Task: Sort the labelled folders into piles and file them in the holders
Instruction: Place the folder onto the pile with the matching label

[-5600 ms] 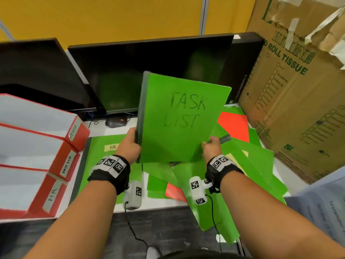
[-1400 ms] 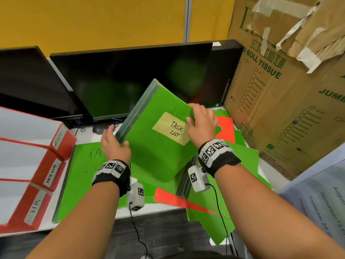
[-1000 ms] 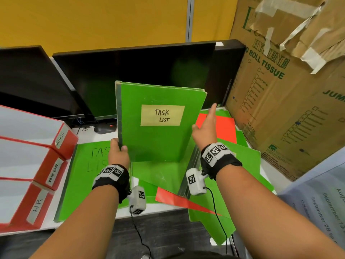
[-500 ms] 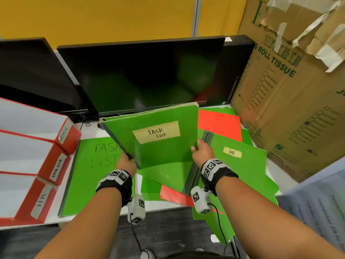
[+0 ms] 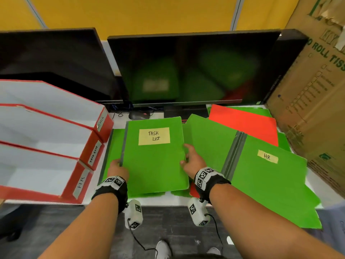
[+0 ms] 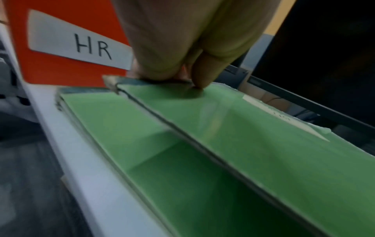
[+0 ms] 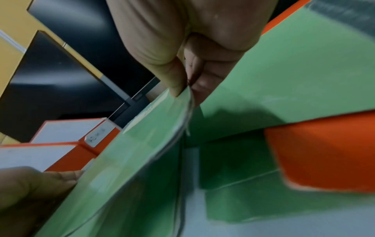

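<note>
Hands (image 5: 119, 168) (image 5: 192, 161) pinch flat green card folder (image 5: 155, 161).

A matt green card cover with a paper label is being shown by the TASK LIST folder (image 5: 155, 157), its grey spine strip looking like rough cloth tape where it is being pinched under the fingers (image 6: 201, 75) of the left hand (image 5: 117, 168). At the thumb tip of the right hand (image 5: 192, 161), a thin, slightly curling card edge is being pinched, with smooth orange card being seen just beyond the knuckles. Glossy black screens (image 5: 192, 68) are being seen past the fingertips, beside rough brown corrugated cardboard (image 5: 315, 101).
</note>
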Motion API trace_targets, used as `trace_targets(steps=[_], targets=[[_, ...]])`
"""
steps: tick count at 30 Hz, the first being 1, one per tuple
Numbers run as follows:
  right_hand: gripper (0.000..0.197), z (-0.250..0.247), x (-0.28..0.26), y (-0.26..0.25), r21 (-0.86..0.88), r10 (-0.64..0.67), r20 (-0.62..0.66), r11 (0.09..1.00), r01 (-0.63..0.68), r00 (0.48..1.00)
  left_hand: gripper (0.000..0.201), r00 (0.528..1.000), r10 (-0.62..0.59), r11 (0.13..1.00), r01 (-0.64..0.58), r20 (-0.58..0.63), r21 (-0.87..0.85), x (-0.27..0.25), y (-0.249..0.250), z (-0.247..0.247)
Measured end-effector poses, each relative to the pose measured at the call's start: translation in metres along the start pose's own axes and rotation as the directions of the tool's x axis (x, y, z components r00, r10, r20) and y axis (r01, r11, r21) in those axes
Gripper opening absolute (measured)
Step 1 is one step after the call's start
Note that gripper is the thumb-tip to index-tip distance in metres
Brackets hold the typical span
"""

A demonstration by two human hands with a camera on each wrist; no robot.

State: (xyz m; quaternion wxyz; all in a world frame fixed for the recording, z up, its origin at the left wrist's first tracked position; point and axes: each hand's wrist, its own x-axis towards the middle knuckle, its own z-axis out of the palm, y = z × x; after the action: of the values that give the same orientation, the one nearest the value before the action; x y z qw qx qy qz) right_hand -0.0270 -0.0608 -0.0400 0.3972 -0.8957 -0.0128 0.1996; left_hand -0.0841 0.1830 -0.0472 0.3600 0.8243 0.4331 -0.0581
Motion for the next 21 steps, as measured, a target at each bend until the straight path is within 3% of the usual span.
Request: trace_targets(steps=[3, 7, 14, 21], targets=[[0.047, 0.025, 0.008, -0.012, -0.101, -0.068, 0.033, 0.992, 0.071, 0.997, 0.053, 1.000, -0.004, 0.999, 0.004, -0.012, 0.033, 0.015, -0.016, -0.017], [0.051, 0.053, 0.015, -0.019, -0.158, -0.113, 0.095, 0.979, 0.127, 0.989, 0.057, 0.999, -0.025, 0.993, 0.028, -0.028, 0.116, 0.036, -0.036, -0.030], [0.063, 0.075, 0.023, -0.023, -0.271, -0.045, 0.213, 0.957, 0.103, 0.976, 0.055, 0.996, -0.086, 0.978, 0.082, 0.011, 0.189, 0.058, -0.059, -0.032], [0.044, 0.083, 0.026, -0.021, -0.325, -0.039, 0.252, 0.938, 0.123, 0.967, 0.060, 0.995, -0.104, 0.970, 0.102, -0.004, 0.221, 0.062, -0.056, -0.028]])
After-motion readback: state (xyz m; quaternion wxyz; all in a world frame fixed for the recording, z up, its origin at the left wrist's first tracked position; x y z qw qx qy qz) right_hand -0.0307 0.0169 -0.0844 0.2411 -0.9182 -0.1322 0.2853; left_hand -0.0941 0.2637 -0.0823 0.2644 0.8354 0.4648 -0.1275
